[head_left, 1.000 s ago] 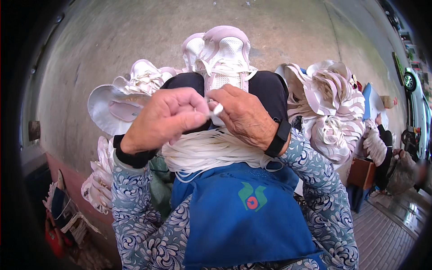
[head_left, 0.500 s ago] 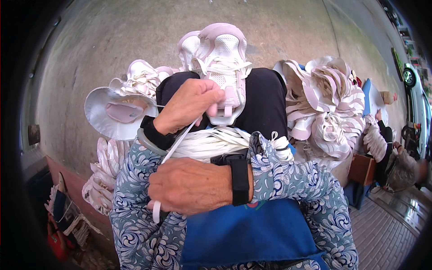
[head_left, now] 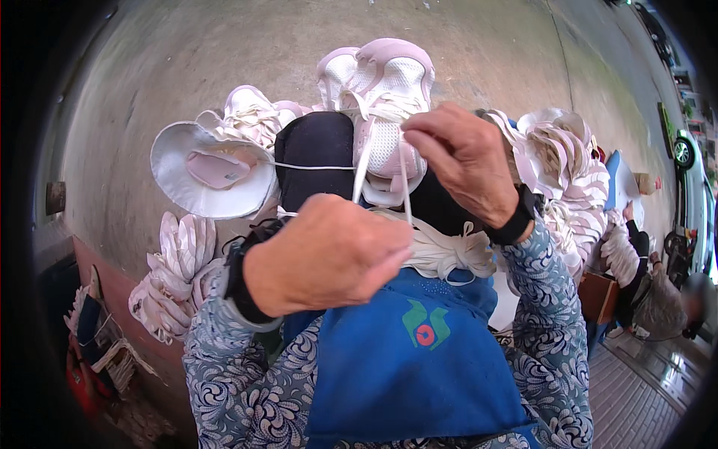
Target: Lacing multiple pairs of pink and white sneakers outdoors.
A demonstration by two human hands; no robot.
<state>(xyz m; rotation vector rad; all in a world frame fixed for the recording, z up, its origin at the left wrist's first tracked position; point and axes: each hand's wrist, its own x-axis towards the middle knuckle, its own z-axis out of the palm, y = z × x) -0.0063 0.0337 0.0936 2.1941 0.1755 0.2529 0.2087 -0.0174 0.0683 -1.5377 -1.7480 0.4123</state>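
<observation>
Two grips (head_left: pixel 325 251) (head_left: pixel 464 153), one shoe (head_left: pixel 389 112)

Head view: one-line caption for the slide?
Left hand and right hand pull a white lace taut through a pale pink shoe above a blue apron.

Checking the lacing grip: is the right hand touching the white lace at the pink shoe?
Yes. The right hand pinches the white lace at the pink shoe, with the left hand lower down.

A bare grey concrete floor (head_left: pixel 479 52) spreads in daylight beyond the hands; grey paving tiles (head_left: pixel 636 404) lie at lower right.
</observation>
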